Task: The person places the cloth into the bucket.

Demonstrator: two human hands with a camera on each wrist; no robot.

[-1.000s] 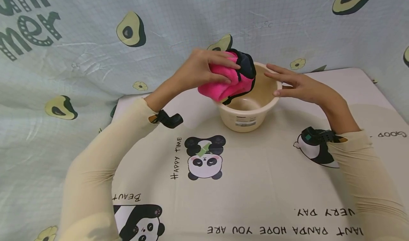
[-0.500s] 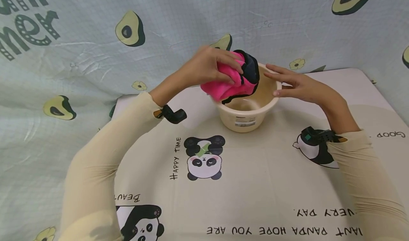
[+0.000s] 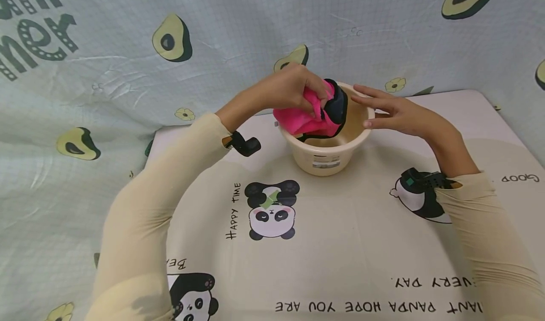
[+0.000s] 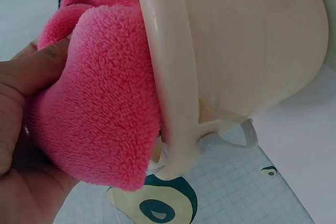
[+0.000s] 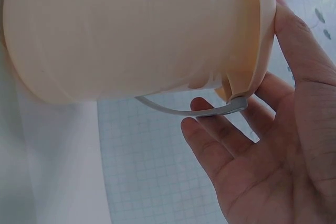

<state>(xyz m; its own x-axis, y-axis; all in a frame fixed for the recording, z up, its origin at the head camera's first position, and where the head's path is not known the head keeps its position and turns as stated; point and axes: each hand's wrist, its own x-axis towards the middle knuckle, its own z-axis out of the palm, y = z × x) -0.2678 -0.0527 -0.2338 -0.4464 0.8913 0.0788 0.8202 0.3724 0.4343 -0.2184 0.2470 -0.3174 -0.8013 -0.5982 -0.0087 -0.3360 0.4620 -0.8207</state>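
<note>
A cream plastic bucket (image 3: pixel 324 162) with a grey handle (image 5: pixel 178 112) stands upright on the table. My left hand (image 3: pixel 294 88) grips a fuzzy pink cloth (image 3: pixel 294 121) with black edging and a dark panel, bunched up at the bucket's left side. Part of the cloth hangs inside the mouth, and its lower left part lies over the rim. Close up in the left wrist view, the cloth's pile (image 4: pixel 105 103) presses against the rim. My right hand (image 3: pixel 396 112) touches the rim's right side, thumb at the edge and fingers loosely extended; the right wrist view shows fingers beside the handle.
The table's cover (image 3: pixel 340 245) carries panda prints and lettering. Right behind the bucket rises a pale curtain (image 3: pixel 230 37) with avocado prints. Small black wrist cameras are strapped to both forearms.
My left hand has moved right and slightly down with the pink cloth, bringing it lower into the bucket's mouth; its fingers are more tightly bunched. The right hand and bucket have stayed put.
</note>
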